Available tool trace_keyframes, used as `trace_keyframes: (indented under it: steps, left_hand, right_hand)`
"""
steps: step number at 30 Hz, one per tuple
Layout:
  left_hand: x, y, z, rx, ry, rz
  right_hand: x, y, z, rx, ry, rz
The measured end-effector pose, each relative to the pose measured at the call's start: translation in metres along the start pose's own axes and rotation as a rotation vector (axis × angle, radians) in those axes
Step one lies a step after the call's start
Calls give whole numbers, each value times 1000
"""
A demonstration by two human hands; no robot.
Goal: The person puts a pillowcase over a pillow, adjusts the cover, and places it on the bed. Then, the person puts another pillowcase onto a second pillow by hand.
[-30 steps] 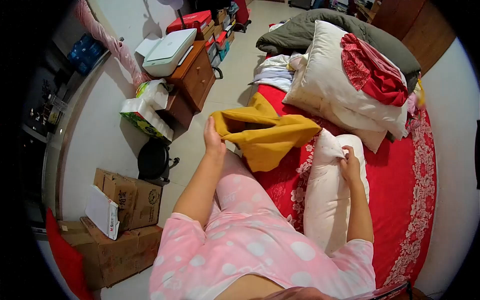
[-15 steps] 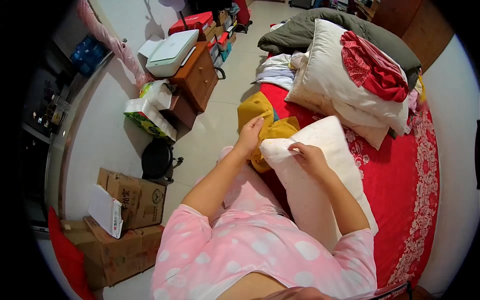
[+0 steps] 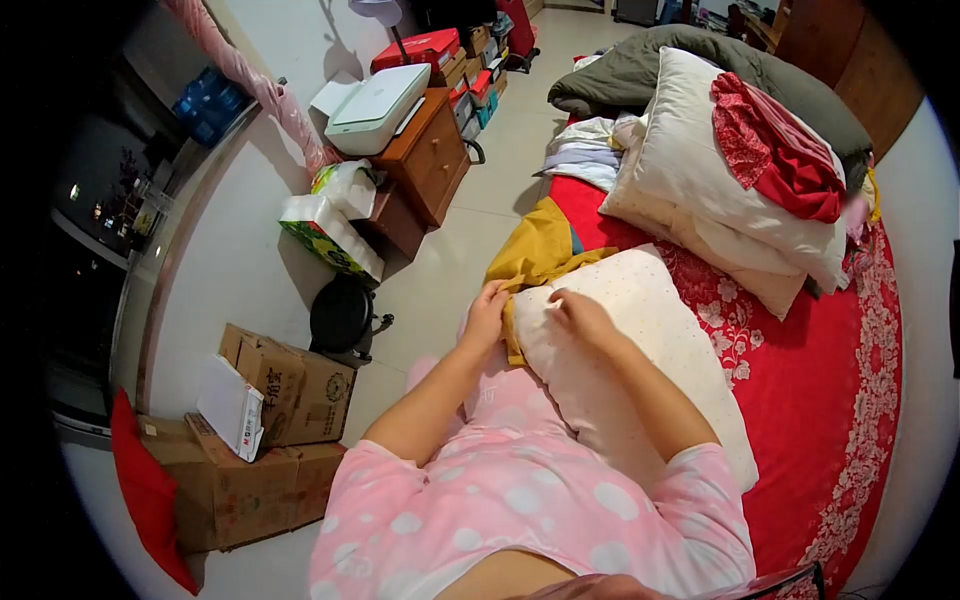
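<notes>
A white pillow (image 3: 640, 350) with small specks lies at the near left edge of the bed, against my lap. Beside its upper left corner my left hand (image 3: 486, 316) is closed, thumb and fingers pinching the edge of a mustard-yellow cloth (image 3: 535, 245). Part of that cloth hangs down between hand and pillow. Over the pillow's upper part is my right hand (image 3: 585, 319), its fingers drawn together in a pinch close to the surface. Whatever sits between those fingertips is too small to make out.
Stacked pillows (image 3: 690, 150) with a red garment (image 3: 780, 150) on top stand farther up the red bedspread (image 3: 790, 400), near a grey-green quilt (image 3: 640, 75). Left of me are a black stool (image 3: 340, 315), cardboard boxes (image 3: 295, 395), tissue packs (image 3: 330, 240) and a cabinet (image 3: 425, 160) bearing a printer (image 3: 378, 108).
The pillow's top edge has gone from raised to flatter. My left hand has moved down and toward me with the yellow cloth; my right hand has shifted slightly left. The view has shifted too.
</notes>
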State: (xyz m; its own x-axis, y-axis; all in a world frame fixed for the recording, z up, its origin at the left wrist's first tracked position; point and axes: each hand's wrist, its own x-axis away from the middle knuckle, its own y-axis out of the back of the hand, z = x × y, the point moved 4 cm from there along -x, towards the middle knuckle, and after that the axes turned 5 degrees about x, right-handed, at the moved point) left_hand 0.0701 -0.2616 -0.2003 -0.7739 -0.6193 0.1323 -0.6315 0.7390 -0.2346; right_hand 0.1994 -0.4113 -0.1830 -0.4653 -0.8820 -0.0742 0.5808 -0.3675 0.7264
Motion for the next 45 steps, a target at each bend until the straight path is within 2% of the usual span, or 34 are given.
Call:
trace_keyframes:
  steps: [1,2,4,5,6,7,9,12,15,18,21,22,24,27,30,33,38,40,41,43,45]
  left_hand:
    - [-2,10,0,-56,-42,-26]
    - [-1,16,-4,-30,-4,5]
    - [-8,35,-2,-177,4,-54]
    - [-13,40,-2,-251,6,-85]
    - [-3,23,-32,-432,-11,-129]
    - [-4,12,-51,-702,-249,-146]
    - [-6,-13,-76,-1231,-740,-171]
    - [-35,-48,-77,-1246,-639,176]
    - [-66,-65,-47,-1524,-352,497]
    - [-94,-49,3,-1891,-146,619]
    - [-129,-15,60,-1975,115,534]
    - [-132,-12,58,-1945,87,489]
    - [-138,-8,52,-1884,31,399]
    - [-127,-40,-10,-1633,-605,140]
    - [-137,-75,-42,-1406,-635,138]
    - [-146,-116,-53,-1074,-319,174]
    - [-140,-197,-74,-882,-465,385]
    - [-121,-225,-83,-910,-486,475]
    - [-111,-236,-82,-891,-522,512]
    - [-74,-253,-84,-916,-565,586]
    - [-35,-262,-73,-1079,-588,754]
  right_hand:
    - [0,13,-19,-71,-31,-55]
    - [-3,21,-54,-66,-58,-204]
    - [5,65,-106,36,-221,-504]
    - [10,96,-110,365,-297,-496]
    - [17,112,-133,260,-592,-427]
    - [25,118,-154,358,-670,-437]
    - [35,96,-222,218,-829,-408]
    - [38,67,-232,-179,-878,-202]
    - [44,68,-211,-227,-796,-158]
    - [59,81,-167,-421,-705,-150]
    - [74,77,-162,-220,-621,-299]
    - [77,78,-151,-204,-570,-328]
    - [80,80,-137,-120,-602,-332]
    - [77,89,-95,-68,-595,-330]
    - [76,81,-90,-49,-515,-336]
    - [71,93,-49,38,-401,-333]
    - [63,94,-20,327,-272,-185]
    - [57,96,-3,398,-241,-114]
    - [52,92,-7,419,-199,-113]
    - [44,81,-23,515,-272,-151]
    - [35,70,-51,524,-288,-212]
